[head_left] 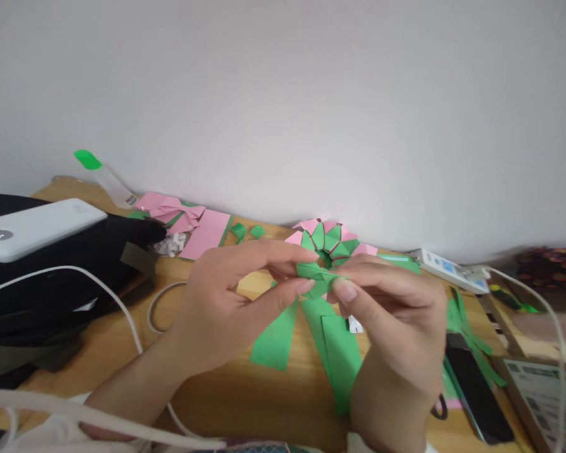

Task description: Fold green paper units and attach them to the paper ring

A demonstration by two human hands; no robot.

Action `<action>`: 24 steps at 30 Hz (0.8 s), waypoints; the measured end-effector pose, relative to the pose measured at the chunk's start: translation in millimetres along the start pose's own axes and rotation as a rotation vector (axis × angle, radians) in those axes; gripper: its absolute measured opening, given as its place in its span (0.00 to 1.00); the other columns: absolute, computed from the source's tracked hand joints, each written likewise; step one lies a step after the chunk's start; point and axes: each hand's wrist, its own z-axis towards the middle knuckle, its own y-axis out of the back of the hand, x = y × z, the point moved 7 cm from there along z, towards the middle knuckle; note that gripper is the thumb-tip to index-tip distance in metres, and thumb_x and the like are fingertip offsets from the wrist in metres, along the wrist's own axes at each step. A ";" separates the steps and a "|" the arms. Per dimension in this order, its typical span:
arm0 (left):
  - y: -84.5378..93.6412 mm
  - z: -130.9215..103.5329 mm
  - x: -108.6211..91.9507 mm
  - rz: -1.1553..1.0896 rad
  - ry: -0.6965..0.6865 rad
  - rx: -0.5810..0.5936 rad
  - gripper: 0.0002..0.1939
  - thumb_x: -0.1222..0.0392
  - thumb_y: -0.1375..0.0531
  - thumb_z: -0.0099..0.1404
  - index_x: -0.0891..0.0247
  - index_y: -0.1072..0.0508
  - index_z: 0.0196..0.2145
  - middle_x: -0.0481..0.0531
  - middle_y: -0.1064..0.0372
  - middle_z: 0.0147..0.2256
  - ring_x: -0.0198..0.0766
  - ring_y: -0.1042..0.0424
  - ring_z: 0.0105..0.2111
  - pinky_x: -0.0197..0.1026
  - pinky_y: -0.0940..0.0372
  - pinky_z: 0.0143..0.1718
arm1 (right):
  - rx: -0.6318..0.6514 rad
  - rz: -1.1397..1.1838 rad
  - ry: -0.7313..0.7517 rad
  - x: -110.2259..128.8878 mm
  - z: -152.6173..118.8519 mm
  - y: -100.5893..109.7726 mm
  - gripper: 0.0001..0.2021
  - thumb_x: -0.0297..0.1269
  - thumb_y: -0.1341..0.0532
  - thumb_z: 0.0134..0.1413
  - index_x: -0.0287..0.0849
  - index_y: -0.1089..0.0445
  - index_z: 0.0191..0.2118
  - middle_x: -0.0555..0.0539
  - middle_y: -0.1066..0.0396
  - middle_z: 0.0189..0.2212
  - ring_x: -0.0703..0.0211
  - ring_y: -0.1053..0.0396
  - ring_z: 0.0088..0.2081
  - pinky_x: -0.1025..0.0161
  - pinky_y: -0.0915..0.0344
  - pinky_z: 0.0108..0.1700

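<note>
A small folded green paper piece (315, 274) is held up over the table between both hands. My left hand (245, 296) pinches its left end between thumb and fingers. On its right end, the thumb and fingers of my right hand (391, 308) are closed. Behind the hands lies a ring of folded pink and green paper (332, 239), partly hidden by them. Flat green paper strips (342, 346) rest on the wooden table (236, 402) below, and another green strip (274, 336) lies further left.
Pink paper (207, 233) and small green folded pieces (238, 231) lie at the back. A power bank (42, 226) rests on a black bag (99, 251) at left. At right are a power strip (453, 272), a phone (478, 390) and a white cable (554, 314).
</note>
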 end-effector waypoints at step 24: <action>-0.1 -3.8 -22.0 -0.061 -0.160 0.110 0.07 0.66 0.35 0.63 0.59 0.24 0.39 0.44 0.22 0.34 0.30 0.25 0.31 0.30 0.29 0.34 | -0.012 -0.150 0.338 34.2 -7.4 -2.1 0.13 0.24 0.36 0.52 0.46 0.21 0.40 0.49 0.23 0.25 0.60 0.29 0.25 0.61 0.32 0.26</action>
